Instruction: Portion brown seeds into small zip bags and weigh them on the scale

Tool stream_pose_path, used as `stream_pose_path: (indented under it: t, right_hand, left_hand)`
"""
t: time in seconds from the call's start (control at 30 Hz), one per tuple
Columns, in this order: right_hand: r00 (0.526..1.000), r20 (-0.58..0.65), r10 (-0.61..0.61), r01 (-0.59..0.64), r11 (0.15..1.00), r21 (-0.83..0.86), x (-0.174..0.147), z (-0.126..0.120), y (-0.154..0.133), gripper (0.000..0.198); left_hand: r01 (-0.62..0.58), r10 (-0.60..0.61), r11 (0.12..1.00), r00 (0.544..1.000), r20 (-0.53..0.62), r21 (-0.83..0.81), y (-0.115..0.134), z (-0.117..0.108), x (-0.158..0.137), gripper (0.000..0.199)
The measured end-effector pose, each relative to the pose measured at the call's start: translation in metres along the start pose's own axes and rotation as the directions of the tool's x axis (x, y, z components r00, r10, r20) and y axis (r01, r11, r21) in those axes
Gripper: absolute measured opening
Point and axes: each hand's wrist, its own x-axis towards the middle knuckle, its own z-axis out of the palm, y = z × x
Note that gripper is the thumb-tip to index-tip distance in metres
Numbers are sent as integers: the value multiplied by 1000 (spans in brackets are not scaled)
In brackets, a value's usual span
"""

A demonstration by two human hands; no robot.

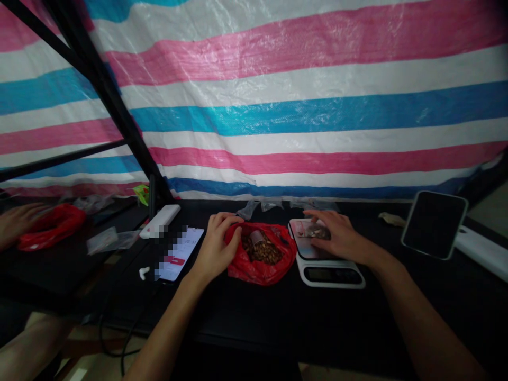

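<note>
Black tabletop [254, 312] holds one red bag [257, 272] (left fingers [235, 239] touching), one scale [325, 262].

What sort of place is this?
Likely a makeshift workspace: striped plastic sheeting behind a black table bearing a digital scale and an open red bag of small brown pieces.

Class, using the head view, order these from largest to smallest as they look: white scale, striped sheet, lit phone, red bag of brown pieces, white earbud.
1. Striped sheet
2. Red bag and white scale: too alike to rank; the right hand hides part of the scale
3. Lit phone
4. White earbud
</note>
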Motion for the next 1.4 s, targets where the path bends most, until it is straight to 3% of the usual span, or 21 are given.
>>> stream_pose_path:
  t: [0.07,0.17,0.23,0.33,0.47,0.63,0.8,0.93,1.07,1.17,1.4]
  right_hand:
    - [1000,0,23,-23,1000,-20,2,3,3,46]
    - [998,-15,-66,67,993,98,6,7,-12,27]
    - [988,-62,-145,152,977,146,7,11,-31,31]
    - [956,-99,-275,279,960,33,6,21,-59,38]
    - [936,-76,-343,341,939,-40,3,33,-74,46]
    - [961,-65,-271,273,961,36,3,34,-73,46]
    - [983,-87,-159,172,969,179,7,20,-72,39]
    - [992,-105,-75,92,982,167,8,3,-43,36]
    - [997,-72,-20,22,999,26,6,-6,-7,58]
    - [988,-154,5,4,998,59,5,-11,2,69]
    - [926,-361,109,-46,983,178,5,-21,-6,47]
  left_hand:
    - [3,0,999,997,-72,33,-6,3,-9,20]
    - [-46,56,996,988,-145,70,-9,8,-16,21]
    - [-69,83,995,980,-182,78,-9,10,-18,21]
    - [-64,78,995,975,-207,73,-7,13,-20,22]
    - [-85,99,994,973,-210,76,-4,15,-23,24]
    - [-78,97,993,970,-225,92,-4,14,-24,24]
    - [-36,55,997,965,-258,75,-5,12,-24,22]
    - [-27,42,998,960,-275,59,-5,11,-24,21]
    - [-41,54,998,961,-273,53,-5,12,-24,22]
    - [-44,59,997,956,-289,58,-5,12,-24,21]
    - [-56,71,997,957,-282,59,-6,12,-25,20]
